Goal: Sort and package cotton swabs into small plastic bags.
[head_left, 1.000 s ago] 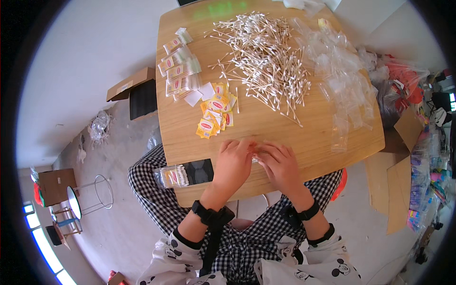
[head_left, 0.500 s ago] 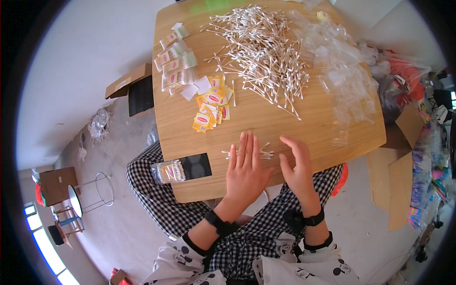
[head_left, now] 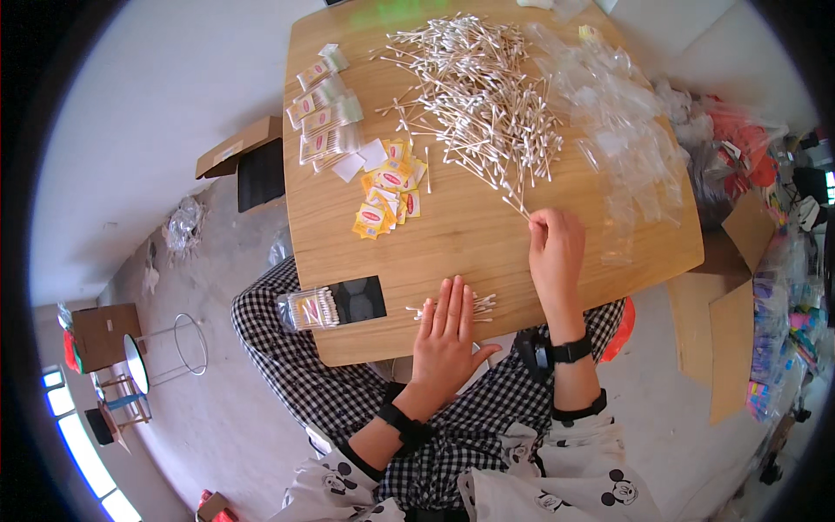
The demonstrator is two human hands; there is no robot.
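A round-topped, metal-framed stool [head_left: 136, 371] is positioned on the grey floor [head_left: 222, 391] at left. Crumpled clear plastic [head_left: 183, 226] is located near the white wall [head_left: 174, 96]. An open brown cardboard box [head_left: 731, 348] is placed at right.

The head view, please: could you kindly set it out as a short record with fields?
Left hand: laid flat over a small swab bunch
Right hand: fingertips at a swab by the large swab pile; grip unclear
Table, left: filled packets, yellow cards
Table, right: clear bags
Table, near left: swab packet beside a dark panel
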